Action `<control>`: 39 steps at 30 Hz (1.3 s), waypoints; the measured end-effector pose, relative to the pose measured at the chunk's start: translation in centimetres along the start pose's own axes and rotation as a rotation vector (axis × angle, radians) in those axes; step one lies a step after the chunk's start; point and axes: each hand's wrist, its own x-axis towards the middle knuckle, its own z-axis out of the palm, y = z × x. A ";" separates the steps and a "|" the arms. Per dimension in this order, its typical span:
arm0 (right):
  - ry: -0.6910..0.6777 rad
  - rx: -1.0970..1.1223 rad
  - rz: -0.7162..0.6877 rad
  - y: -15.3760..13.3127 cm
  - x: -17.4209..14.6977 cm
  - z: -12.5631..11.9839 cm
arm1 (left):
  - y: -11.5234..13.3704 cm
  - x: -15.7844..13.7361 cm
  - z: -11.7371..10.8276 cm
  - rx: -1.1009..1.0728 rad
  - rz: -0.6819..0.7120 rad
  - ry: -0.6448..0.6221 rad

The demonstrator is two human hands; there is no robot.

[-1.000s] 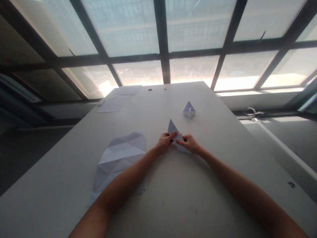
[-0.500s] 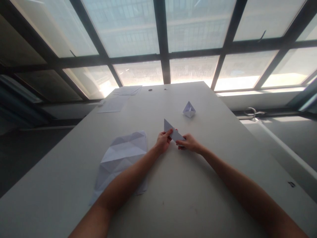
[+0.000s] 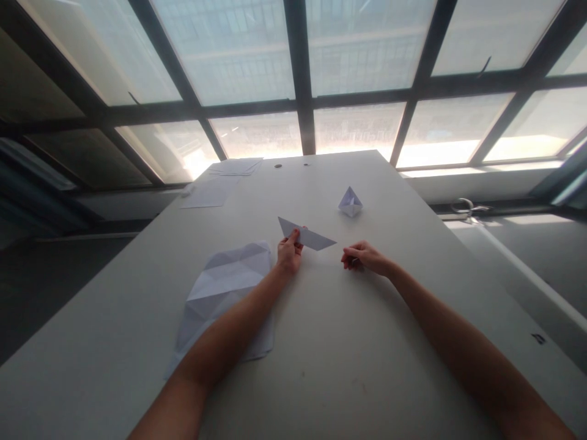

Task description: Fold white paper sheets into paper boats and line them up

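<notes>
My left hand (image 3: 290, 252) pinches a folded piece of white paper (image 3: 316, 239) near its left end, thumb on top. The folded paper is long and flat, with pointed ends, and is held above the table. My right hand (image 3: 360, 256) is just right of the paper's right tip, apart from it, with fingers curled in and nothing visible in them. Beyond my hands a small folded paper boat (image 3: 350, 203) stands upright on the table. Creased white sheets (image 3: 229, 284) lie to the left, partly hidden under my left forearm.
The white table (image 3: 330, 366) runs away from me toward large windows. Flat paper sheets (image 3: 206, 192) lie at its far left corner. A small dark hole (image 3: 277, 166) shows near the far edge. A white pole (image 3: 527, 269) is beyond the right edge.
My right hand has let go of the folded paper and moved right. My left hand has shifted slightly left with the paper, which now lies at a flatter angle, its long shape in fuller view.
</notes>
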 end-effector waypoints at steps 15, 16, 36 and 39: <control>0.066 -0.291 -0.187 0.6 0.6 1.4 | -0.3 -0.8 0.2 0.082 -0.087 -0.150; 0.061 -0.290 -0.189 0.5 0.5 1.2 | -0.3 -0.7 0.2 0.072 -0.083 -0.132; 0.164 -0.133 -0.227 0.8 0.2 4.1 | -1.8 -5.0 1.2 0.321 -0.278 -0.528; 0.083 -0.138 -0.233 0.6 0.1 3.9 | -1.7 -5.0 1.3 0.302 -0.310 -0.448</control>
